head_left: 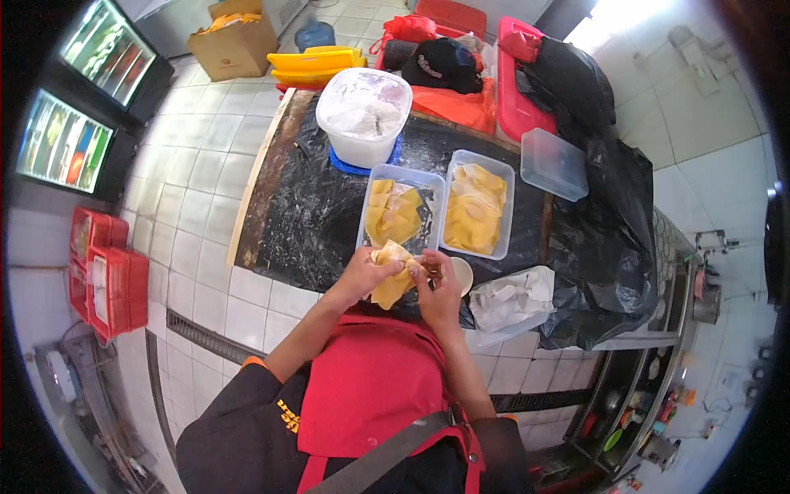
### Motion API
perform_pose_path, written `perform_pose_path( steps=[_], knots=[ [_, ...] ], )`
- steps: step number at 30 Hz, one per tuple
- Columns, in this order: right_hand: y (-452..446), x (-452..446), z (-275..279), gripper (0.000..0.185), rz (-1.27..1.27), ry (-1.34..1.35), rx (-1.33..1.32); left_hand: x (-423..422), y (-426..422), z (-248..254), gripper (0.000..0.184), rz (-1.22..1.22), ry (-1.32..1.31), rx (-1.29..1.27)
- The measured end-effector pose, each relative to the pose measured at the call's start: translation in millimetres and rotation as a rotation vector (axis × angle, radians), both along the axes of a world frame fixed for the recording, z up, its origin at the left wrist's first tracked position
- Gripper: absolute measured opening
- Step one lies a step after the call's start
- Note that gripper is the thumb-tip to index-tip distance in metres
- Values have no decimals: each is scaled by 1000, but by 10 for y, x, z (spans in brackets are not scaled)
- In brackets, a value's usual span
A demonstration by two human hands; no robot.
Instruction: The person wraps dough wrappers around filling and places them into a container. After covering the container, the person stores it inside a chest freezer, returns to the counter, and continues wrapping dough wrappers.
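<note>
Between my hands, just above the near edge of the table, is a folded yellow dough sheet [391, 290]. My left hand [363, 272] pinches it from the left, and my right hand [438, 284] has its fingers closed at its right side. Directly beyond them, a clear plastic tub [438, 191] holds several yellow dough pieces [392, 212]. A second tub to its right contains a stack of yellow sheets [475, 210]. A small round cup [462, 275] is partly hidden behind my right hand.
A white tub of flour [362, 144] stands at the back on a blue base. Right of my hands lies a tray of crumpled white paper [514, 300]. An empty clear container [555, 165] and black plastic [601, 239] cover the right side. Red crates [109, 284] stand left.
</note>
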State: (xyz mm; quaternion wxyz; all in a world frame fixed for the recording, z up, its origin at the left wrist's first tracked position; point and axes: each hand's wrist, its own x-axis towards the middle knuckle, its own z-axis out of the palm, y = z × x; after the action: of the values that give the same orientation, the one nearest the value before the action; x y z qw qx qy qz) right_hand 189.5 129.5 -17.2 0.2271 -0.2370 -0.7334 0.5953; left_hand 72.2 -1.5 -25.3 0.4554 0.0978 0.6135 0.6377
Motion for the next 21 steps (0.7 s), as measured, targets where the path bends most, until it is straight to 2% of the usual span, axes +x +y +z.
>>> perform_pose_path(
  steps=[1,2,3,4,6,8,10,12,13,14,15,16,18,20,21],
  knots=[
    [34,23,-36,25,16,3,-2,62,-24,-6,30,29,-140,48],
    [85,47,-78,25,89,-48,-216,107,-47,-15,31,58,-279,99],
    [109,76,-75,25,161,-105,-431,144,-79,23,37,32,-279,56],
    [124,87,-81,25,178,-109,-433,176,-121,63,37,50,-278,55],
    [149,45,-100,24,215,-157,-327,226,-231,171,42,-56,-93,113],
    [182,-58,-173,24,262,-134,-352,252,-341,182,48,-16,-110,135],
    [199,-200,-275,24,304,-114,-391,228,-531,146,50,-106,-109,54],
    [266,-455,-358,24,264,-113,-334,176,-719,80,49,-183,-55,-9],
    [278,-608,-442,24,269,-108,-334,178,-780,44,48,-35,-103,-29],
    [294,-768,-514,25,276,-108,-156,165,-828,-4,48,109,-150,-44],
    [314,-862,-630,26,276,-108,25,130,-882,-100,48,168,-124,-11],
    [319,-904,-802,26,267,-102,32,94,-902,-99,48,159,-117,-4],
    [279,-992,-983,27,185,-274,183,-40,-945,-71,49,420,-302,283],
    [263,-1002,-967,28,153,-303,139,-215,-982,-70,54,380,-338,364],
    [230,-983,-871,29,137,-309,176,-285,-971,8,58,363,-398,482]
  ],
)
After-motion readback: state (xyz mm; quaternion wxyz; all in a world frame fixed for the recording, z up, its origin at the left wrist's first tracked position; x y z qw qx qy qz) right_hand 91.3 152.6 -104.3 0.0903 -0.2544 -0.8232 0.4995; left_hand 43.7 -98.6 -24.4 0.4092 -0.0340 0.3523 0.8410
